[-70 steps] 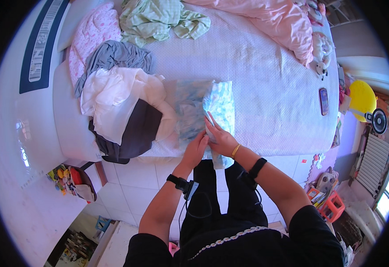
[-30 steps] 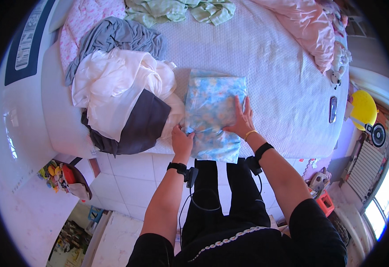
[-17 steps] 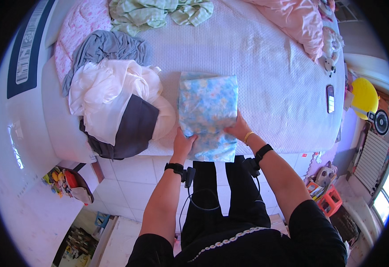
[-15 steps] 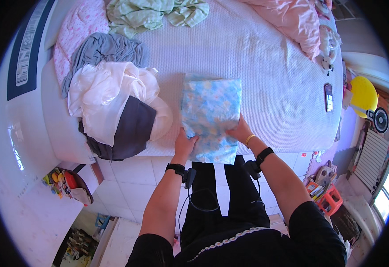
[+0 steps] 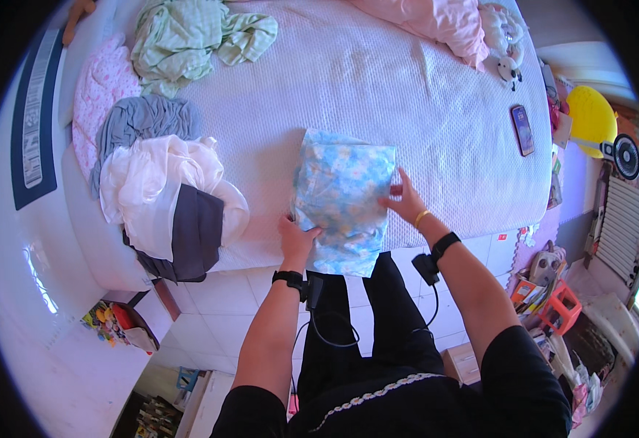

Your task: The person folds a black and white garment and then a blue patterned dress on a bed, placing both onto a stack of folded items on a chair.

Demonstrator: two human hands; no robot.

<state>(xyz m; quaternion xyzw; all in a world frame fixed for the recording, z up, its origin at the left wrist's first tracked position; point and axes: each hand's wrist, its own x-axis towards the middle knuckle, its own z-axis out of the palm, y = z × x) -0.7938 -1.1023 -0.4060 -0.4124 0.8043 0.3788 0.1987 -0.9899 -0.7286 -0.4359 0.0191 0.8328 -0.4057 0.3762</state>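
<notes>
A folded light-blue cloth (image 5: 345, 197) with a soft white and yellow pattern lies at the bed's near edge, its lower end hanging over the side. My left hand (image 5: 297, 237) grips its left edge, thumb on top and fingers partly hidden beneath. At the right edge is my right hand (image 5: 408, 202), thumb and fingers apart. Its thumb tip reaches the cloth, while the fingers stand beside it.
Left on the bed (image 5: 261, 109) are piled white (image 5: 140, 186), dark grey (image 5: 197, 230) and grey (image 5: 144, 120) fabrics. Farther back lie a green checked cloth (image 5: 181, 44) and pink bedding (image 5: 436, 25). A phone (image 5: 522, 131) and a plush toy (image 5: 508, 69) rest at right.
My right hand has loosened and moved up along the cloth's right edge, its fingers spreading. My left hand keeps hold of the left edge. The whole view has shifted a little.
</notes>
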